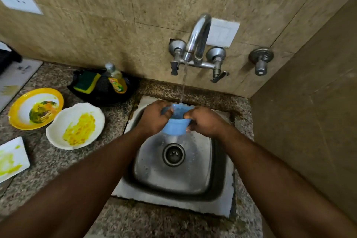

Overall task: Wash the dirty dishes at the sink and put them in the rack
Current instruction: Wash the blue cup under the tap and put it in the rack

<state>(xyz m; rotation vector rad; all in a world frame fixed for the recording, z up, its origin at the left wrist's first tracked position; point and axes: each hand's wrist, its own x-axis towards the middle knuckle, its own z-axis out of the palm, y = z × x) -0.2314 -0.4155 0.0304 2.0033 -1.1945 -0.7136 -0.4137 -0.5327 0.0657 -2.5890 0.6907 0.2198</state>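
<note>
Head view looks down on a steel sink [146,176] set in a speckled stone surface [58,160]. Both hands hold a blue cup [176,124] over the far half of the basin, above and beyond the drain [173,154]. The left hand [154,117] is closed around the cup's left side, fingers curled over the rim. The right hand [205,121] grips the right side, thumb at the rim and fingers wrapped by what looks like the handle. The cup stands roughly upright, its mouth tipped slightly toward the far wall.

A thin stream of water [183,85] falls from the tap [199,40] on the far wall straight into the cup's mouth. A separate valve [260,61] sits on the wall to the right of the tap.

On the surface left of the sink lie three dirty dishes: a white bowl [58,129] smeared yellow nearest the sink, a yellow-rimmed plate [17,114] with green and yellow residue just left of and touching it, and a white rectangular plate [17,149] with yellow-green smears at the near left edge. Beyond them, against the wall, a black tray [102,92] holds a green-and-yellow sponge [87,81] and a soap bottle [116,78] lying tilted. No rack is in view.
</note>
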